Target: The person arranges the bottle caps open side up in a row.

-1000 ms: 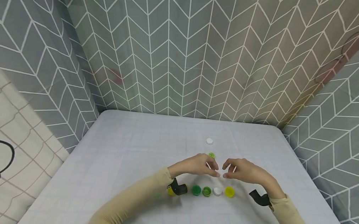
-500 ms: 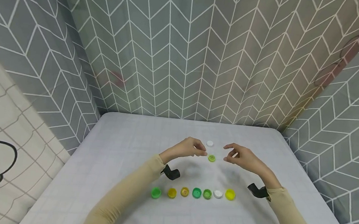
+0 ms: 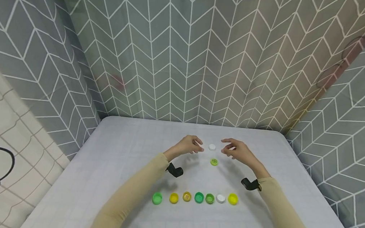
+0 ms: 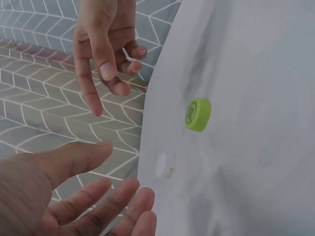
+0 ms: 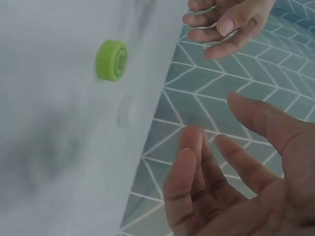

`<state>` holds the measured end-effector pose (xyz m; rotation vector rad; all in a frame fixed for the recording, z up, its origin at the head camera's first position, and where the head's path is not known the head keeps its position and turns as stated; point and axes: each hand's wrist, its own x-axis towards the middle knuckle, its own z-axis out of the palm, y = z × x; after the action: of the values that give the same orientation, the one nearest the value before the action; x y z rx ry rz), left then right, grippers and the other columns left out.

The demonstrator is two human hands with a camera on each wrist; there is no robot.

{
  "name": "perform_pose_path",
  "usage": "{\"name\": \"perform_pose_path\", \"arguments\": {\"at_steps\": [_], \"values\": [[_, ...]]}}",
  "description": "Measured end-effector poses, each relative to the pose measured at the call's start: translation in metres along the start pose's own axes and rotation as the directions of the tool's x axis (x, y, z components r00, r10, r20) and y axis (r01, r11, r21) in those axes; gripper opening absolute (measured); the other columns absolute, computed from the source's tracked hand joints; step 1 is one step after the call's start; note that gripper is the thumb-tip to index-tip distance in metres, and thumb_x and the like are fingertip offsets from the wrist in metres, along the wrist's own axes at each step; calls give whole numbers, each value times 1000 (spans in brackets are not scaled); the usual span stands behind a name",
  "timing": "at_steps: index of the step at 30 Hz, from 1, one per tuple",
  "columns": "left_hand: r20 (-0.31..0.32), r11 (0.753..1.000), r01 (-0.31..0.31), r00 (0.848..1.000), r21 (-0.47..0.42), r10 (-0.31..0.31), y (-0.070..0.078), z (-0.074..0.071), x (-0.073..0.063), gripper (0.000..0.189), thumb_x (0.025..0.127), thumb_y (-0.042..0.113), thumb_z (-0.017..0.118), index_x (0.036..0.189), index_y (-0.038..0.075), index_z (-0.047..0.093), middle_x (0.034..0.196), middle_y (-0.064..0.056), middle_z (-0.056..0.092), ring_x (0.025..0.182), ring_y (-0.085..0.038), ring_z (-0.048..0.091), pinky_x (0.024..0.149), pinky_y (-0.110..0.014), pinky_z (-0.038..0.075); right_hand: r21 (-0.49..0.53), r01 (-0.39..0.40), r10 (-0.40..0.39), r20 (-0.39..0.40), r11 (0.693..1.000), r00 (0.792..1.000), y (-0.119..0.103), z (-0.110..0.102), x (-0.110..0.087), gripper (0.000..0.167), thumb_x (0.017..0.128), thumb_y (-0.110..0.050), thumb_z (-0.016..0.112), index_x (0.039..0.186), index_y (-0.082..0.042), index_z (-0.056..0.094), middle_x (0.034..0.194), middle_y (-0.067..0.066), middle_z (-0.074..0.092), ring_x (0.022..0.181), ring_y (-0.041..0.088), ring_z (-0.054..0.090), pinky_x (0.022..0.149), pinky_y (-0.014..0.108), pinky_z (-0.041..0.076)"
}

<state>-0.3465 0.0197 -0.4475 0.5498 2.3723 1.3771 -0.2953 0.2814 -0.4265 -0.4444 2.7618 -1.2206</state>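
Both hands hover over the far half of the table, holding nothing, one on each side of a white bottle cap (image 3: 212,147). My left hand (image 3: 188,145) is to the left of that cap, its fingers loosely bent and thumb apart. Opposite it, my right hand (image 3: 239,152) has relaxed, slightly bent fingers. Just nearer than the white cap lies a lime-green bottle cap (image 3: 214,162) with a marked top, also visible in the left wrist view as the green cap (image 4: 198,114). Neither hand touches either cap.
A row of several caps runs across the nearer table: light green (image 3: 157,198), yellow (image 3: 174,198), amber (image 3: 187,196), teal (image 3: 199,197), green (image 3: 210,198), white (image 3: 220,198) and bright yellow (image 3: 233,199). A patterned curtain (image 3: 187,56) stands behind the table (image 3: 135,135).
From close together in front of the green cap, both hands have moved apart and toward the far edge, to either side of the white cap. The row's left caps came into view.
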Motion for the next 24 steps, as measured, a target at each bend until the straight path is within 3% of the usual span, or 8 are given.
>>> {"name": "perform_pose_path", "arguments": {"at_steps": [8, 18, 24], "values": [[-71, 998, 56, 996, -5, -56, -10, 8, 21, 36, 87, 23, 72, 118, 8, 63, 99, -6, 68, 81, -18, 67, 70, -30, 55, 45, -55, 54, 26, 997, 998, 8, 7, 26, 52, 91, -22, 68, 137, -5, 51, 113, 26, 62, 91, 40, 66, 71, 38, 56], [-96, 999, 51, 994, 13, -50, -15, 14, 37, 43, 86, 22, 72, 123, 3, 59, 105, -13, 67, 89, -25, 67, 74, -34, 55, 56, -158, 153, 89, 986, 984, 15, 12, 46, 55, 93, -20, 65, 142, -3, 45, 114, 23, 65, 88, 33, 65, 71, 43, 55], [-125, 995, 80, 990, 66, -71, -18, 22, 44, 48, 83, 23, 75, 125, 6, 59, 107, -13, 67, 87, -22, 65, 75, -35, 53, 53, -211, 202, 138, 976, 970, 24, 19, 56, 61, 91, -20, 67, 144, -5, 41, 106, 17, 67, 78, 24, 65, 65, 35, 53]]}}
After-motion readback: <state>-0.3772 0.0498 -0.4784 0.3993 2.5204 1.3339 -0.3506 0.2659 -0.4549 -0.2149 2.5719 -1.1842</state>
